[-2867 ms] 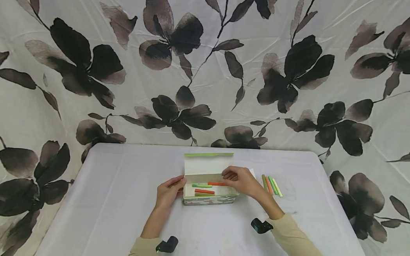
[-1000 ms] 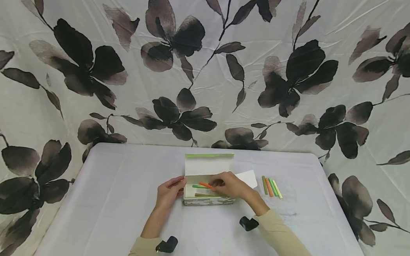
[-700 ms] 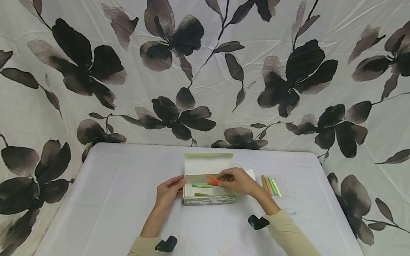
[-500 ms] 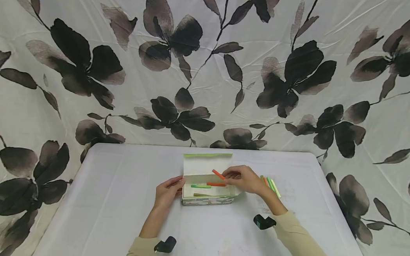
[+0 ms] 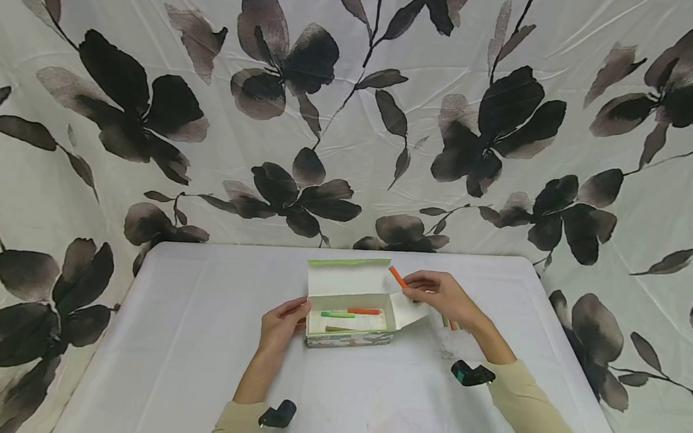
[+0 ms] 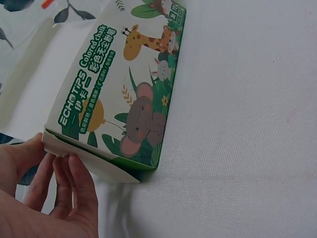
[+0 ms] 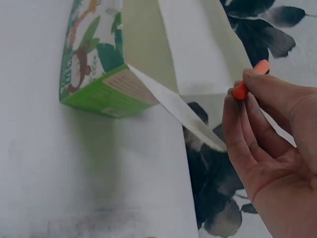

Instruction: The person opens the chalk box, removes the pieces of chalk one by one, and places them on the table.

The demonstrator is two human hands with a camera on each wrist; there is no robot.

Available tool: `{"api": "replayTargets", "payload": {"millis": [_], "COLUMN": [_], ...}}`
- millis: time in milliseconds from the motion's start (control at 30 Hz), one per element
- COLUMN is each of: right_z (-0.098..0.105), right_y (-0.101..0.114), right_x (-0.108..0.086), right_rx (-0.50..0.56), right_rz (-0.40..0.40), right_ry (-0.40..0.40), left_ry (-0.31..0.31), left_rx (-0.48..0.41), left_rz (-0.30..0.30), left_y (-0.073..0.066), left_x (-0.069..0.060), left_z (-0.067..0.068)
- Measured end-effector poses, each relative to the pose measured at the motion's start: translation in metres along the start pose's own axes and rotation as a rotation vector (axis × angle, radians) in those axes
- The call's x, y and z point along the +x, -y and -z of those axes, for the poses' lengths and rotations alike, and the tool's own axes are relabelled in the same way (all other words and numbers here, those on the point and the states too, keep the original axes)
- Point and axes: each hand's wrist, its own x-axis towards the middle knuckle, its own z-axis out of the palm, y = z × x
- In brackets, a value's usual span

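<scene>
1. Currently nearest, the left hand (image 5: pixel 283 324) pinches the left flap (image 6: pixel 89 158) of the opened box (image 5: pixel 351 340) between thumb and fingers.
2. Inside the box, an olive stick (image 5: pixel 337 329) lies just behind the near wall; beyond it lie a green stick (image 5: pixel 337 314) and, to its right, a second orange stick (image 5: pixel 363 311).
3. Right of the box, chalk sticks (image 5: pixel 454 325) rest on the bench (image 5: pixel 196 340), partly hidden by the right hand (image 5: pixel 445 295).
4. Farther, the right fingers grasp an orange chalk stick (image 5: pixel 398 276), tilted, near the right edge of the raised lid (image 5: pixel 345 279). It has just come up out of the box and rightward, which seemingly leaves one fewer inside.
</scene>
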Motion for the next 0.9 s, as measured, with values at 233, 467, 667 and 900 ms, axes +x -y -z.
{"api": "replayTargets", "payload": {"millis": [233,467,667,900], "right_z": [0.017,0.032,0.039,0.045], "right_y": [-0.010,-0.033,-0.054,-0.076], "right_x": [-0.013,-0.029,-0.044,-0.063], "right_rx": [0.084,0.130,0.129,0.147], "right_rz": [-0.091,-0.143,-0.213,-0.254], "right_ry": [-0.088,-0.164,-0.222,-0.259], "left_ry": [-0.005,-0.009,-0.001,-0.001], "left_rx": [-0.003,-0.007,-0.012,-0.001], "left_rz": [0.003,0.002,-0.001,0.002], "left_y": [0.001,0.001,0.001,0.001], "left_x": [0.002,0.003,0.002,0.000], "left_z": [0.001,0.002,0.002,0.001]}}
